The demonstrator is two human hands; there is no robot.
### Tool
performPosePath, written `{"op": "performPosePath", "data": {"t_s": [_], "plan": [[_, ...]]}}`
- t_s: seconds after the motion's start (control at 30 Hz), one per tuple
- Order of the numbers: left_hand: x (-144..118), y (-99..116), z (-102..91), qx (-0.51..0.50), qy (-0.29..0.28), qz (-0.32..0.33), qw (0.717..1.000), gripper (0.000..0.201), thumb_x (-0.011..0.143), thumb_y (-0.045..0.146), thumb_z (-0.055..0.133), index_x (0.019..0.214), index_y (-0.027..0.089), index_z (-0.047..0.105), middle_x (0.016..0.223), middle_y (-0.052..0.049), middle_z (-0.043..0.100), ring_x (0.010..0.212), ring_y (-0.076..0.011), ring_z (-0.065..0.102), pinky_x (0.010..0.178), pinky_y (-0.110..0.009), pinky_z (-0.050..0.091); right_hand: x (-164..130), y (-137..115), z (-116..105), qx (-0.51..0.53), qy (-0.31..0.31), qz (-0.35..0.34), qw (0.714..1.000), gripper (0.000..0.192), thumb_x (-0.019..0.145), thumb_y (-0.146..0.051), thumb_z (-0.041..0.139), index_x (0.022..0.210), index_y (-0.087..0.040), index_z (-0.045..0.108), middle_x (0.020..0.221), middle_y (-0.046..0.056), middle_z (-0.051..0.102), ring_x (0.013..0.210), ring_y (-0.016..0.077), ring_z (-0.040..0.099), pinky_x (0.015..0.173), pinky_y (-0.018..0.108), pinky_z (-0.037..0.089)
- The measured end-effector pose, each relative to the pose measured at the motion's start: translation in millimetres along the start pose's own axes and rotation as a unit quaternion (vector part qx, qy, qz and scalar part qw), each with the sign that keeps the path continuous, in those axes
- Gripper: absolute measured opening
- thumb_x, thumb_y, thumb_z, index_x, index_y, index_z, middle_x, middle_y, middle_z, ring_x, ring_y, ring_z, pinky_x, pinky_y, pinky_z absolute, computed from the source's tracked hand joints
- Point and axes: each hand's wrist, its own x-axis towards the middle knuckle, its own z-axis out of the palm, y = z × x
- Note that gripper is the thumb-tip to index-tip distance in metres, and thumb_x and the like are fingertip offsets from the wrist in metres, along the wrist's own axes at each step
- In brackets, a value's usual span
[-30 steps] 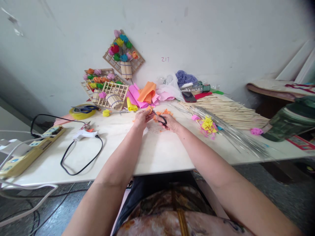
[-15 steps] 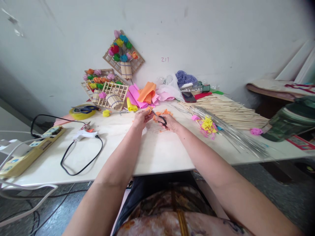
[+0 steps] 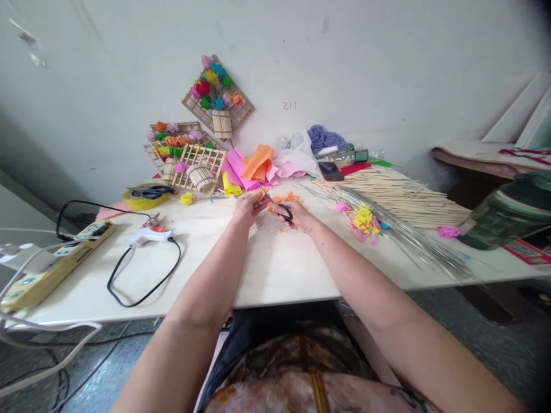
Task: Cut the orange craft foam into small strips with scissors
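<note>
A cluttered white table (image 3: 275,269) is sitting against a grey wall (image 3: 387,69). At frame centre, the right hand (image 3: 298,216) is gripping black scissors (image 3: 279,207); the left hand (image 3: 247,207) is pinching an orange paper scrap (image 3: 260,195).

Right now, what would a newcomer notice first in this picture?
At the table's middle, the right hand holds black scissors against an orange scrap pinched by the left hand. Behind, colourful paper flowers on a stick lattice lean on the wall; wooden sticks lie piled at right.
</note>
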Motion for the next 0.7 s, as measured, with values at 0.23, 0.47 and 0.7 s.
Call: {"op": "performPosePath", "data": {"t_s": [0.23,0.47,0.7], "plan": [[-5.1,-0.3,2.1,0.004,-0.029,0.006,1.000,0.014,0.071,0.015,0.075,0.082,0.012,0.067,0.071,-0.004,0.072,0.063,-0.0113,0.069,0.068,-0.021,0.056,0.3,1.7,-1.8,0.003,-0.001,-0.002,1.000,0.031,0.088,-0.044,0.068,0.079,-0.017,0.056,0.053,-0.006,0.050,0.035,0.0047,0.040,0.031,0.016,0.020],[-6.2,-0.7,2.4,0.012,-0.040,0.013,0.999,0.016,0.070,0.017,0.077,0.082,0.013,0.068,0.072,-0.004,0.072,0.065,-0.0119,0.070,0.068,-0.021,0.056,0.7,1.8,-3.0,-0.015,0.003,-0.012,1.000,0.032,0.088,-0.046,0.067,0.078,-0.019,0.053,0.053,-0.007,0.048,0.034,0.0045,0.038,0.031,0.016,0.020],[-2.8,-0.4,-0.1,0.006,-0.034,0.009,0.999,0.024,0.068,0.019,0.079,0.090,0.014,0.068,0.073,-0.004,0.072,0.067,-0.0132,0.071,0.069,-0.023,0.057,1.9,2.3,-2.9,-0.027,0.000,-0.017,1.000,0.033,0.085,-0.049,0.068,0.080,-0.019,0.056,0.053,-0.007,0.048,0.034,0.0050,0.036,0.031,0.017,0.020]]}}
